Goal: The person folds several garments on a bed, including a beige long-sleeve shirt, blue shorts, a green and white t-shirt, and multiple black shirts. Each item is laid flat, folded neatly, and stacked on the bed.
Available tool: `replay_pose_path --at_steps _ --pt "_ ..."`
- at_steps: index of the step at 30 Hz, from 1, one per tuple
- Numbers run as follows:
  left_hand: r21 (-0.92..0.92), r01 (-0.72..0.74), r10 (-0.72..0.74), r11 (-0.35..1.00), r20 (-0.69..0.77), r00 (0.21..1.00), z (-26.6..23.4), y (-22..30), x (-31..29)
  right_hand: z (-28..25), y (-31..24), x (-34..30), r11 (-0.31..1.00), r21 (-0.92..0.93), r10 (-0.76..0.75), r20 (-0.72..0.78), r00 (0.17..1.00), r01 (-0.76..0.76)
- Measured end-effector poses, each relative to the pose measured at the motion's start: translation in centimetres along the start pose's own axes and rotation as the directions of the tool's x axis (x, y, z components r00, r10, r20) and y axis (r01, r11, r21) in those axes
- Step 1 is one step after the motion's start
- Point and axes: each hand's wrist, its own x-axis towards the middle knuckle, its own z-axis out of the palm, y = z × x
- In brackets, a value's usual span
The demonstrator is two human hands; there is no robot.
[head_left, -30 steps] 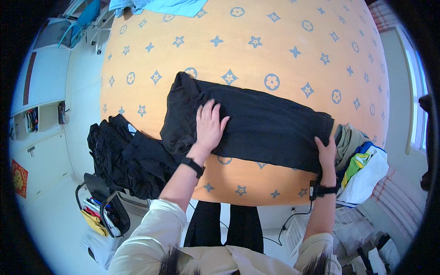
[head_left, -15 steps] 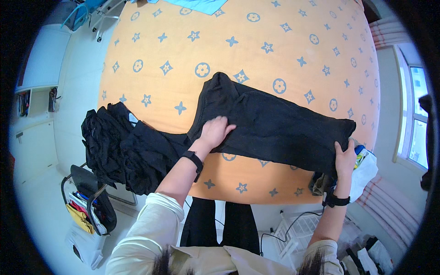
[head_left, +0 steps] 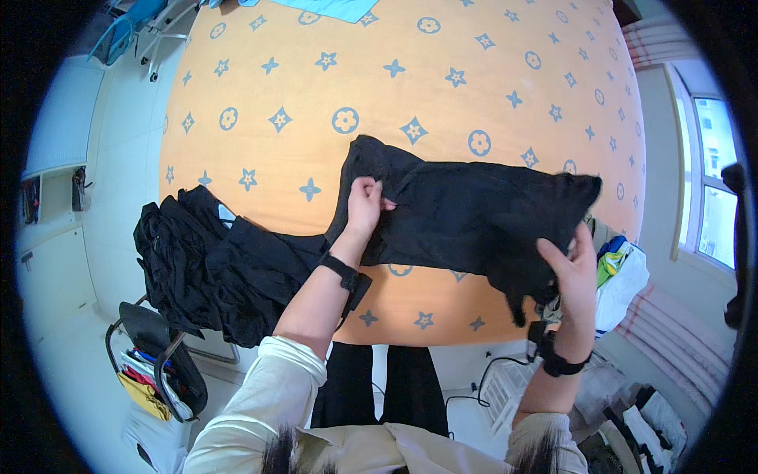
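Observation:
Black trousers (head_left: 466, 213), by their look, lie sideways across the near part of the bed, the wider end on the left and the right end rumpled and partly raised. Near that wider end my left hand (head_left: 365, 212) has its fingers curled into the fabric, closed on it. My right hand (head_left: 575, 272) is at the rumpled right end, thumb and fingers spread apart against the dark cloth. A heap of black clothes (head_left: 213, 268) lies to the left, touching the trousers or overlapped by them; I cannot tell which.
The bed has an orange patterned sheet (head_left: 410, 95). Light-coloured clothes (head_left: 620, 276) are piled at its right edge, and a light blue cloth (head_left: 339, 8) lies at the far edge. A chair (head_left: 150, 340) holding folded clothes stands at lower left. A white rack (head_left: 505, 399) is below the bed.
The right end of the trousers has gone from flat to bunched and lifted. My right hand has moved slightly left and opened. My left hand's fingers have curled into the cloth.

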Motion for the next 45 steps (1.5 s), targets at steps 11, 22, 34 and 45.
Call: replay_pose_path --at_steps 11,22,34,45 --pt "-0.271 0.318 -0.294 0.909 0.126 0.948 -9.2 2.0 -2.6 25.1 8.7 3.7 0.84 -0.542 0.135 0.245 0.96 0.02" --pt "0.482 -0.187 0.226 0.856 -0.024 0.974 -7.1 0.5 -2.2 13.3 18.4 4.5 0.111 -0.954 -0.364 0.222 0.904 0.279" --pt "0.382 0.074 -0.037 0.921 -0.103 0.994 -5.7 -0.5 -3.4 5.8 22.8 4.1 0.903 0.295 0.351 -0.09 0.932 -0.311" --pt "-0.101 0.076 -0.059 0.992 0.159 0.985 8.7 8.1 -17.8 -13.4 6.7 -10.3 0.984 0.175 -0.022 -0.1 0.995 0.039"
